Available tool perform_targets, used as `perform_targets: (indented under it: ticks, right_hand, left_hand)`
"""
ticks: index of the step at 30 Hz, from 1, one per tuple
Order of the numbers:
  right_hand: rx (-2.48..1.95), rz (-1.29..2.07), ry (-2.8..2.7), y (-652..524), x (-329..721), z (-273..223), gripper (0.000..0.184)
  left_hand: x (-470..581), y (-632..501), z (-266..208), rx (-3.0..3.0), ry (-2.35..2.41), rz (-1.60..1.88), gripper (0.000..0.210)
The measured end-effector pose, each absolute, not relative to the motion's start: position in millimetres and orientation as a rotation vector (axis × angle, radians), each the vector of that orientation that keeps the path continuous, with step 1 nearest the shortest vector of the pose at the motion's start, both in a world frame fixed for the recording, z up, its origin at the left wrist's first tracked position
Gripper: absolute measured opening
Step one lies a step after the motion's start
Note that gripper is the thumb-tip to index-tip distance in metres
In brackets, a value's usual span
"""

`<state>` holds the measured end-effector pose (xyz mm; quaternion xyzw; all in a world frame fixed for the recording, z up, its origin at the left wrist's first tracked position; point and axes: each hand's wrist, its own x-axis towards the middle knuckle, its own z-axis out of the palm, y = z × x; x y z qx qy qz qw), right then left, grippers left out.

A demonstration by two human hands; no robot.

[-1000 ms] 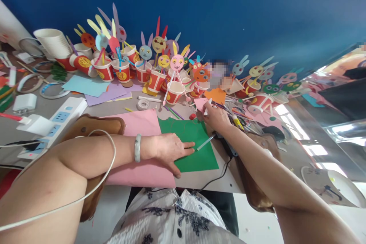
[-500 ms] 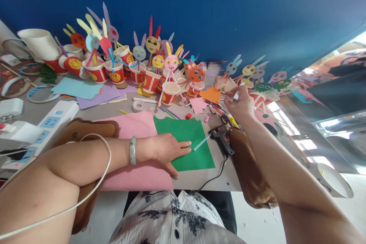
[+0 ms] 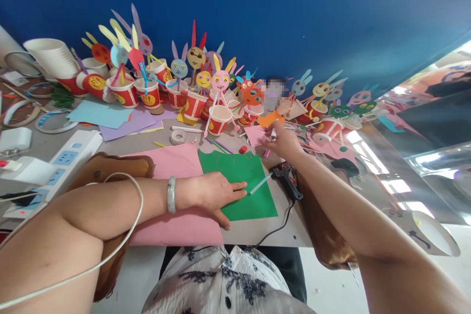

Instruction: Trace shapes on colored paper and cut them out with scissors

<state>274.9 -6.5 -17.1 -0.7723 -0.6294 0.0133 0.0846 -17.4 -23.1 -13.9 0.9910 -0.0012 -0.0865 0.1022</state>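
Fingers (image 3: 239, 186) of the left hand (image 3: 217, 195) lie flat and slightly parted, gripping nothing, while those of the right hand (image 3: 287, 143) are drawn in around a small white object (image 3: 274, 133), perhaps a pen or cap.

From the left, a power strip (image 3: 68, 159) sits near a white cable (image 3: 142, 201) that crosses over the left forearm (image 3: 154, 195); lifting that arm fast could tug the cable. The forearm also lies across a pink sheet (image 3: 184, 162), so sliding it sideways might crease the paper.

Next, the green paper (image 3: 253, 167) lies under the left hand, with faint curved lines near its uneven far edge. If the palm eases off, the paper could shift. A clear glue stick (image 3: 260, 184), poking from the back of a glue gun (image 3: 289, 184), overlaps its right side, so a pull on the paper could drag the stick. Whether the gun is hot I cannot tell; if so, the right forearm (image 3: 331, 191), close by, might be burned.

The right hand is beside a pink scrap (image 3: 253, 134), near crowded paper cups (image 3: 220, 120); a careless reach could topple some.
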Motion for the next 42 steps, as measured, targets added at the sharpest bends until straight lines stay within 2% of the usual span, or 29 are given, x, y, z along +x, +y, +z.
perform_targets:
  ticks: [7, 14, 20, 28, 33, 39, 42]
  right_hand:
    - [-2.503, -0.118, -1.987, -2.7, 232.0, -19.6, 0.050]
    - [-2.568, -0.150, -1.993, 3.2, 230.5, -25.2, 0.040]
    - [-2.569, -0.197, -2.013, 0.6, 229.5, -24.0, 0.041]
    - [-2.539, -0.179, -2.028, -6.7, 232.8, -19.1, 0.033]
    - [-2.518, -0.212, -1.975, -13.5, 240.5, -14.2, 0.030]
    - [-2.214, -0.628, -1.878, -49.1, 240.4, -9.7, 0.023]
    - [-1.937, -0.668, -2.047, -78.7, 228.0, -13.1, 0.013]
  left_hand:
    - [-18.8, -23.6, -11.4, 2.931, 0.001, -0.229, 0.089]
    - [-20.0, -24.2, -9.6, 2.951, 0.010, -0.257, 0.087]
    - [-20.3, -23.4, -12.5, 2.953, 0.012, -0.175, 0.086]
    - [-19.1, -21.6, -18.3, 2.949, 0.005, -0.084, 0.082]
    - [-18.3, -20.0, -16.8, 2.967, 0.026, -0.178, 0.083]
    - [-18.3, -15.4, -15.8, 2.948, 0.071, -0.203, 0.081]
    - [-16.6, -15.3, -18.2, 2.976, 0.068, -0.216, 0.081]
